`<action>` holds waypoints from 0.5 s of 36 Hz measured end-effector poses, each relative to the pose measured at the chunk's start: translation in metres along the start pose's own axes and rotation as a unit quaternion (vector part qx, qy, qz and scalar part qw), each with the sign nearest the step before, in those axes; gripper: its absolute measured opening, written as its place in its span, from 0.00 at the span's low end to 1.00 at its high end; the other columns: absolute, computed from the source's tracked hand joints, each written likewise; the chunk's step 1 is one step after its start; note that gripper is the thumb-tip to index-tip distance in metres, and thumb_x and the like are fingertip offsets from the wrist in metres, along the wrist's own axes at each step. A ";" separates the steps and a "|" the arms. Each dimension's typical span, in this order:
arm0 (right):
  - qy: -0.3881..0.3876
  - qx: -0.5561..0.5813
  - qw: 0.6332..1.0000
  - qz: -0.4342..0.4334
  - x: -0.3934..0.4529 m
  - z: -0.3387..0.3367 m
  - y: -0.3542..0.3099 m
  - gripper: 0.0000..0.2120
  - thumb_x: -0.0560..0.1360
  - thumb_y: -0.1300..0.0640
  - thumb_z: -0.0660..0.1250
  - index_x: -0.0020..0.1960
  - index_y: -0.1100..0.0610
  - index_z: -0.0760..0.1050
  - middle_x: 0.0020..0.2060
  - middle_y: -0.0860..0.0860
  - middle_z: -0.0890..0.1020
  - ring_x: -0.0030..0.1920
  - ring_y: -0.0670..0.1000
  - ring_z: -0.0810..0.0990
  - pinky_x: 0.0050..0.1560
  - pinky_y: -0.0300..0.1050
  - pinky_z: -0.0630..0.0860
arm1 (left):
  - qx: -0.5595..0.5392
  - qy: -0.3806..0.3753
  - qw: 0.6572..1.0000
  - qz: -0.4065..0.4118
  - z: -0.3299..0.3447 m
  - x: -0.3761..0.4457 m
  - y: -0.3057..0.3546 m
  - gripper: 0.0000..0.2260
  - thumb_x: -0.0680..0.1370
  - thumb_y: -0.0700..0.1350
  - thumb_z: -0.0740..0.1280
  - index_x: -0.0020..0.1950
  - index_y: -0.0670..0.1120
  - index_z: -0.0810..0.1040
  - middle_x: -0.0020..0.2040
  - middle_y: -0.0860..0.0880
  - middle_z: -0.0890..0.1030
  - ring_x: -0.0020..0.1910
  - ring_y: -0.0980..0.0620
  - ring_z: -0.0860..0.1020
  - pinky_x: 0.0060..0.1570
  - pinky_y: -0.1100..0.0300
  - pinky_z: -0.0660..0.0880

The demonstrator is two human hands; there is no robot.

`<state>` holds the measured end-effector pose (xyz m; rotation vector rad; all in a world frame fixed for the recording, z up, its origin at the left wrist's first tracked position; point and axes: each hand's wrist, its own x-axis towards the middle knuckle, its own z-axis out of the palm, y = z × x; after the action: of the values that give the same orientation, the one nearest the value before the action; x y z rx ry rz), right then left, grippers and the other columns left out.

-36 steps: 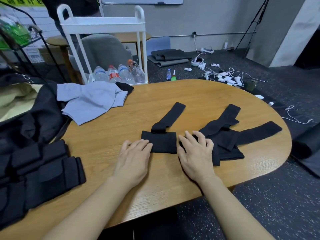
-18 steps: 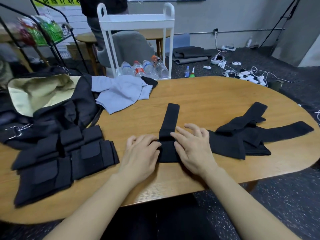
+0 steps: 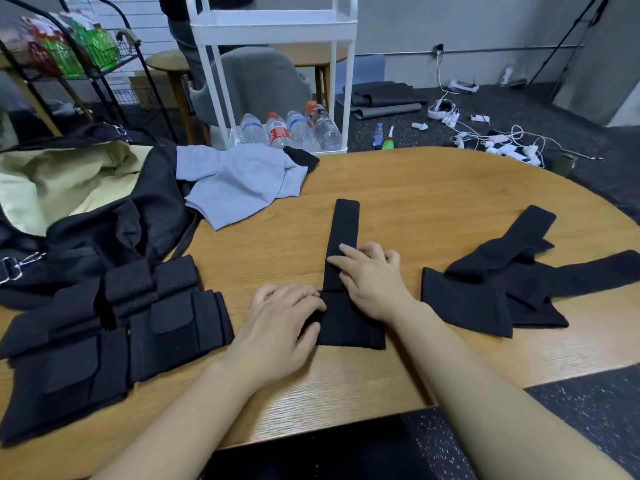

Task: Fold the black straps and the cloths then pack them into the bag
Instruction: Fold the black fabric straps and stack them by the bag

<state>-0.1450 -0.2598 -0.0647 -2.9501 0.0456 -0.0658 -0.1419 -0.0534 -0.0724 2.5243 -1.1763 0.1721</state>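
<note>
A black strap (image 3: 344,230) lies on the wooden table (image 3: 433,192), its narrow tail pointing away from me and its wide end near me. My left hand (image 3: 282,318) rests on the wide end's left edge with fingers loosely bent. My right hand (image 3: 372,278) presses flat fingers on the strap where the tail meets the wide part. More black straps (image 3: 512,278) lie in a loose heap to the right. Folded black straps (image 3: 114,327) are stacked at the left. A grey cloth (image 3: 239,185) lies crumpled beyond them, beside the open black bag (image 3: 86,209) with cream lining.
Behind the table stands a white cart (image 3: 273,26) with water bottles (image 3: 291,129) on its bottom shelf. A black wire rack (image 3: 69,53) is at the far left. Cables and chargers (image 3: 498,140) litter the dark floor at the right.
The strap's tail has swung from slanting right to pointing straight away. My right hand has slid up onto the tail's base; my left hand has moved onto the wide end. The view has shifted left.
</note>
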 end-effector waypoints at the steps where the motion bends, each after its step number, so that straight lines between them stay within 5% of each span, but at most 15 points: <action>1: -0.010 0.005 1.000 0.008 0.005 0.000 0.002 0.20 0.84 0.52 0.51 0.74 0.42 0.62 0.77 0.45 0.58 0.73 0.54 0.55 0.67 0.57 0.52 | -0.001 -0.001 1.000 0.001 0.000 0.000 -0.001 0.15 0.77 0.53 0.57 0.57 0.53 0.79 0.61 0.58 0.78 0.63 0.58 0.73 0.63 0.62 0.53; 13: -0.049 0.061 0.995 0.063 0.046 -0.009 0.019 0.21 0.84 0.53 0.49 0.75 0.41 0.61 0.78 0.45 0.57 0.74 0.53 0.54 0.68 0.55 0.52 | -0.015 -0.012 1.000 -0.001 0.000 0.000 -0.004 0.14 0.78 0.53 0.57 0.58 0.55 0.78 0.61 0.59 0.77 0.63 0.59 0.71 0.65 0.61 0.53; 18: 0.031 0.181 0.980 0.076 0.029 -0.020 0.018 0.19 0.84 0.55 0.51 0.74 0.46 0.66 0.75 0.46 0.65 0.71 0.50 0.58 0.65 0.46 0.51 | -0.017 -0.020 1.000 0.001 -0.005 0.002 -0.004 0.18 0.79 0.58 0.54 0.60 0.56 0.78 0.63 0.60 0.76 0.64 0.60 0.72 0.66 0.62 0.49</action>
<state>-0.1171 -0.2821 -0.0471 -2.5702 0.2414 -0.1285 -0.1377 -0.0506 -0.0678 2.5071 -1.1880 0.1008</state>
